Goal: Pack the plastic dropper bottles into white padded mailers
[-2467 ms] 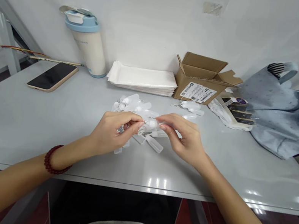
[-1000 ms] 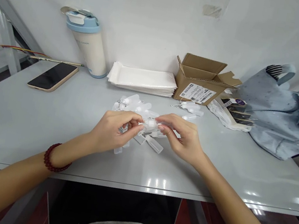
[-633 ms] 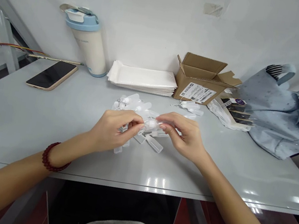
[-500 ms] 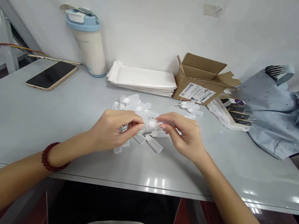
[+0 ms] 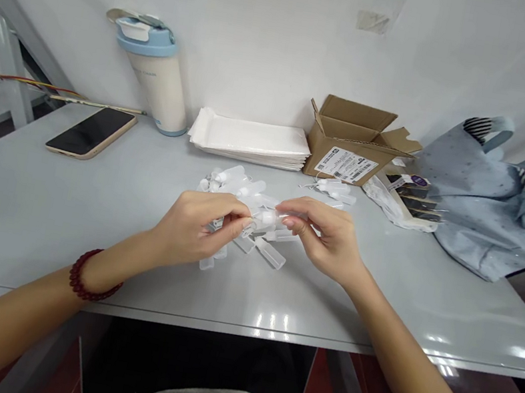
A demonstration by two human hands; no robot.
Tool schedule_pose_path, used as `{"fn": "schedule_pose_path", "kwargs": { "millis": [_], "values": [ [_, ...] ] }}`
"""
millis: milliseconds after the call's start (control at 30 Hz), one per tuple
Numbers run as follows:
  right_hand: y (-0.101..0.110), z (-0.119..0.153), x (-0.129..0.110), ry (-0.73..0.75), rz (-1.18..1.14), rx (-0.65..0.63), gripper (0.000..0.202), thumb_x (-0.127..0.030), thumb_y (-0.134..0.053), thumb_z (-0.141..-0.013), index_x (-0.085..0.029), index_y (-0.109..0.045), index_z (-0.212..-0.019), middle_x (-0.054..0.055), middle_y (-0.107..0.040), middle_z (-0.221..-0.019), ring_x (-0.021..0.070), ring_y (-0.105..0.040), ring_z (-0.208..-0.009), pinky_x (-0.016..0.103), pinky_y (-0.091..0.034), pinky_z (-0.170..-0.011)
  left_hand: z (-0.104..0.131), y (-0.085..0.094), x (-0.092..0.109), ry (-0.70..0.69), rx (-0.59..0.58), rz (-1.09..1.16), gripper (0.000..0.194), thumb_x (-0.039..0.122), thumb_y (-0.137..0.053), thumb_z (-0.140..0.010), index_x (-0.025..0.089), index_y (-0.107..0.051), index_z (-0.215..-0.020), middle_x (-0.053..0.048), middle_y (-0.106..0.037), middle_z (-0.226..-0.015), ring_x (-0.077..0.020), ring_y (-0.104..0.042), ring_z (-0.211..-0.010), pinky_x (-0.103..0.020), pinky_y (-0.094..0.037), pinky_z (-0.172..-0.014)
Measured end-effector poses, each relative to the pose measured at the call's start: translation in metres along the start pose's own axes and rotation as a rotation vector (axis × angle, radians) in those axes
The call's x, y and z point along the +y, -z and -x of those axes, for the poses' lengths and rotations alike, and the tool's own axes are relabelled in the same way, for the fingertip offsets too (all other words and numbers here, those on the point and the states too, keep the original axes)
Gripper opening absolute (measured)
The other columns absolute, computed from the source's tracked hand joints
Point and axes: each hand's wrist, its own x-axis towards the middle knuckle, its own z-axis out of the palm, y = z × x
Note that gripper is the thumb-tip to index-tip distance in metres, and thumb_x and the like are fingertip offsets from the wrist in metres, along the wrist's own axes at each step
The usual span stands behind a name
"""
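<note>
Between my two hands is a small clear plastic bottle with a white cap (image 5: 266, 217), lying sideways above a pile of similar bottles. My right hand (image 5: 323, 238) pinches its clear body between thumb and fingertips. At the cap end, my left hand (image 5: 206, 227) is closed in a pinch on a small clear piece that is too small to make out fully. Under and behind the hands lies the pile of translucent bottles (image 5: 232, 181), partly hidden by my fingers. One loose bottle (image 5: 269, 253) rests at the pile's front edge.
Behind the pile sit a stack of white envelopes (image 5: 252, 139) and an open cardboard box (image 5: 347, 147), with a few bottles (image 5: 332, 186) before it. A phone (image 5: 92, 131) and a tumbler (image 5: 155, 83) stand left; a blue cloth bag (image 5: 488, 209) lies right.
</note>
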Motion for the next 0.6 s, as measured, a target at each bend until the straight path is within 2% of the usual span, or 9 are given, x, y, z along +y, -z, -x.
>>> {"fn": "schedule_pose_path", "kwargs": {
  "millis": [167, 333, 433, 500, 600],
  "values": [
    [0.0017, 0.0013, 0.0025, -0.024, -0.002, 0.023, 0.011, -0.017, -0.057, -0.092, -0.018, -0.066, -0.097, 0.005, -0.072, -0.088, 0.0134, -0.065, -0.072, 0.026, -0.050, -0.062, 0.0026, 0.0009, -0.0032, 0.018, 0.019, 0.017, 0.006, 0.018, -0.061, -0.087, 0.018, -0.061, -0.082, 0.004, -0.064, -0.067, -0.0081, -0.055, -0.055, -0.019, -0.045, -0.056],
    [0.0019, 0.0028, 0.0029, -0.045, 0.007, 0.020, 0.012, -0.021, -0.055, -0.093, -0.020, -0.066, -0.097, 0.003, -0.071, -0.087, 0.0121, -0.063, -0.064, 0.026, -0.050, -0.059, 0.0036, -0.0022, -0.0054, 0.012, 0.044, 0.011, 0.009, 0.023, -0.067, -0.085, 0.016, -0.062, -0.087, 0.002, -0.068, -0.070, -0.0081, -0.058, -0.056, -0.018, -0.047, -0.057],
    [-0.0007, 0.0027, -0.0008, -0.026, 0.016, 0.001, 0.011, -0.021, -0.055, -0.093, -0.020, -0.065, -0.098, 0.003, -0.072, -0.088, 0.0127, -0.064, -0.068, 0.026, -0.050, -0.061, 0.0035, -0.0052, -0.0033, -0.009, 0.030, -0.008, 0.004, 0.020, -0.063, -0.088, 0.016, -0.063, -0.086, 0.003, -0.067, -0.066, -0.0074, -0.057, -0.053, -0.018, -0.045, -0.055],
    [-0.0017, 0.0026, -0.0024, -0.023, 0.033, -0.013, 0.011, -0.021, -0.056, -0.093, -0.019, -0.065, -0.099, 0.004, -0.072, -0.088, 0.0133, -0.065, -0.072, 0.025, -0.051, -0.062, 0.0027, -0.0056, -0.0017, -0.002, 0.011, -0.029, 0.009, 0.018, -0.059, -0.089, 0.017, -0.064, -0.081, 0.004, -0.066, -0.063, -0.0070, -0.055, -0.051, -0.018, -0.044, -0.053],
    [0.0001, 0.0024, 0.0003, -0.034, 0.081, -0.036, 0.014, -0.024, -0.058, -0.092, -0.018, -0.063, -0.104, 0.004, -0.071, -0.091, 0.0139, -0.065, -0.075, 0.025, -0.052, -0.064, 0.0006, -0.0018, -0.0026, 0.068, 0.033, -0.063, 0.012, 0.017, -0.058, -0.089, 0.018, -0.065, -0.079, 0.004, -0.069, -0.066, -0.0078, -0.057, -0.053, -0.018, -0.043, -0.053]
  ]
}}
